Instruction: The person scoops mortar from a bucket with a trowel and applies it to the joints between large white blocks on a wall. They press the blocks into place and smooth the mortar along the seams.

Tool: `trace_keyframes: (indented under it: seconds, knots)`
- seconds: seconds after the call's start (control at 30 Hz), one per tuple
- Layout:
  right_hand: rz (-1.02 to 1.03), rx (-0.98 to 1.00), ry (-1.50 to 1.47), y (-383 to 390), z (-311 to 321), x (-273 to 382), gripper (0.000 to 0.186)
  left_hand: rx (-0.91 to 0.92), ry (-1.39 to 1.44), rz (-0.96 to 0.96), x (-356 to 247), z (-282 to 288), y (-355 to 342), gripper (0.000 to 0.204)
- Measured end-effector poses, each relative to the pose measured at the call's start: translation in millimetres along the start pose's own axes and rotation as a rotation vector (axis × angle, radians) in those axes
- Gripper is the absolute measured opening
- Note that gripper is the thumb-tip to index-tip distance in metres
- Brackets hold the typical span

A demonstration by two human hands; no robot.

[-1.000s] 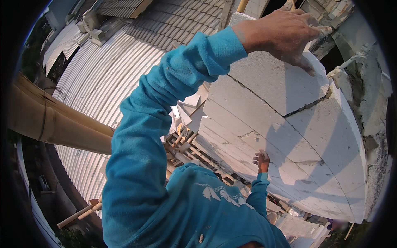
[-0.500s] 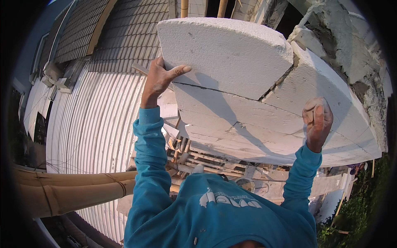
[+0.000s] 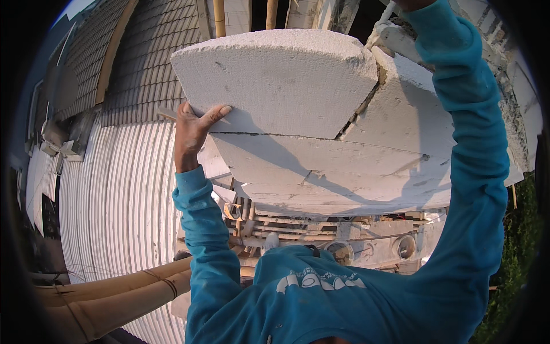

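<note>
A large white lightweight concrete block [image 3: 275, 86] lies on top of a wall of similar white blocks [image 3: 275, 157]. My left hand [image 3: 193, 129] grips its left end, thumb against the near face and the fingers curled around the end. At the top edge of the view, my right hand [image 3: 413, 4] is raised beyond the block's right end, near rough grey mortar. Most of that hand is cut off, so its fingers cannot be seen. A cracked, open joint [image 3: 360, 112] separates the block from its neighbour [image 3: 404, 109] on the right.
Bamboo poles [image 3: 132, 286] cross at the lower left, over a corrugated metal roof [image 3: 114, 195]. Tiled roofing [image 3: 154, 63] rises behind. Below the wall are scaffold poles [image 3: 298, 229] and two round buckets, one at centre [image 3: 341, 252], one farther right [image 3: 405, 246]. Green plants [image 3: 515, 241] grow at right.
My right hand has gone from in front of the wall's right part up and away to the top edge. My left hand stays on the block's end. The view has shifted slightly.
</note>
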State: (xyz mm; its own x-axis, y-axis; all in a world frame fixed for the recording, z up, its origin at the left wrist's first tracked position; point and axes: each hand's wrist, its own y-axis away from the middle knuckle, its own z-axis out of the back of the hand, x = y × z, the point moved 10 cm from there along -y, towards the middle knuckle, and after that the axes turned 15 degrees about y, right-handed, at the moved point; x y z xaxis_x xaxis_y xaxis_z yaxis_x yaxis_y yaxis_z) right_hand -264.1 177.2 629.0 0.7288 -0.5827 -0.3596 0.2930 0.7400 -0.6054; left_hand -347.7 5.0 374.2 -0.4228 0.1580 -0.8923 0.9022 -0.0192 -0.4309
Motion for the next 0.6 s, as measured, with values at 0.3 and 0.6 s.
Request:
trace_keyframes:
  seconds: [0.3,0.6]
  knots:
    - [0.055,0.588,-0.276,22.3,-112.1,-12.7,0.074,-0.046,-0.057,-0.053,-5.6,20.9,5.1,0.052]
    - [0.000,0.616,-0.361,26.8,-103.6,-20.2,0.073,-0.017,-0.107,-0.116,-11.9,13.2,5.5,0.043]
